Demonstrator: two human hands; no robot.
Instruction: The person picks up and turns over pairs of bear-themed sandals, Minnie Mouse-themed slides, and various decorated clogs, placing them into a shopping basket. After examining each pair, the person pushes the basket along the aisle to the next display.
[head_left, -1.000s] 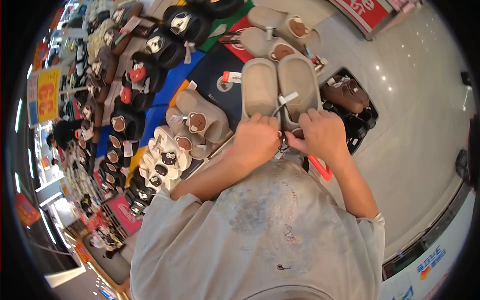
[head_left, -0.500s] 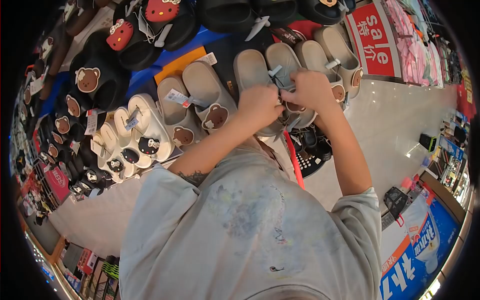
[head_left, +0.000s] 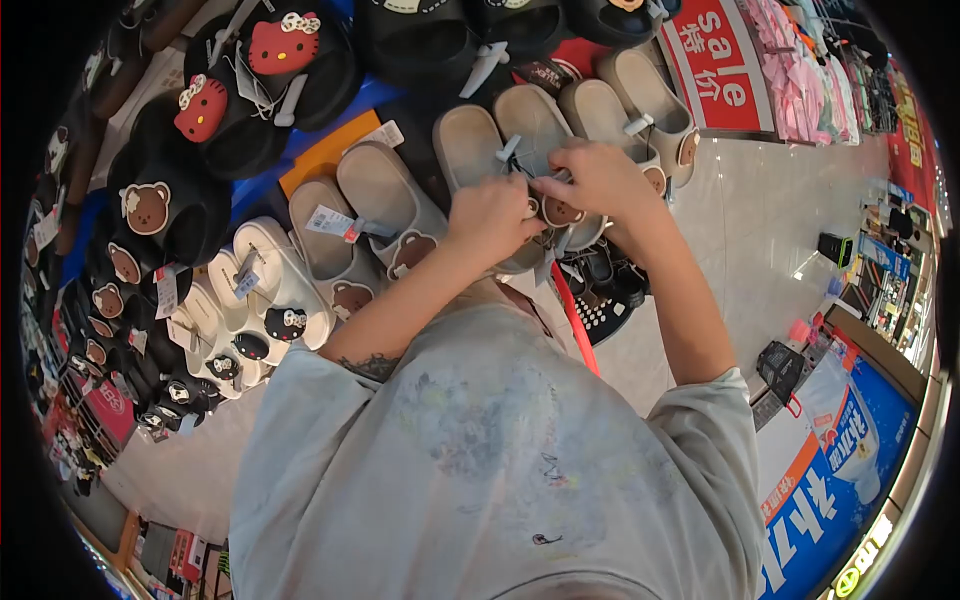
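Now left hand [head_left: 493, 220]: grip pinching beige slippers [head_left: 465, 145]
Right hand [head_left: 597, 178]: grip pinching same slippers
Nearby: sale sign [head_left: 722, 62]

Packed slippers [head_left: 470, 142] around; bare floor [head_left: 760, 235] right

— Where is the view from?
— From your head, tipped steeply forward and down over your own chest and forearms.
— How near?
— Close. Your left hand [head_left: 490, 220] and right hand [head_left: 600, 180] sit centre-frame, with the slipper display [head_left: 330, 148] ahead and the floor [head_left: 770, 235] on your right.
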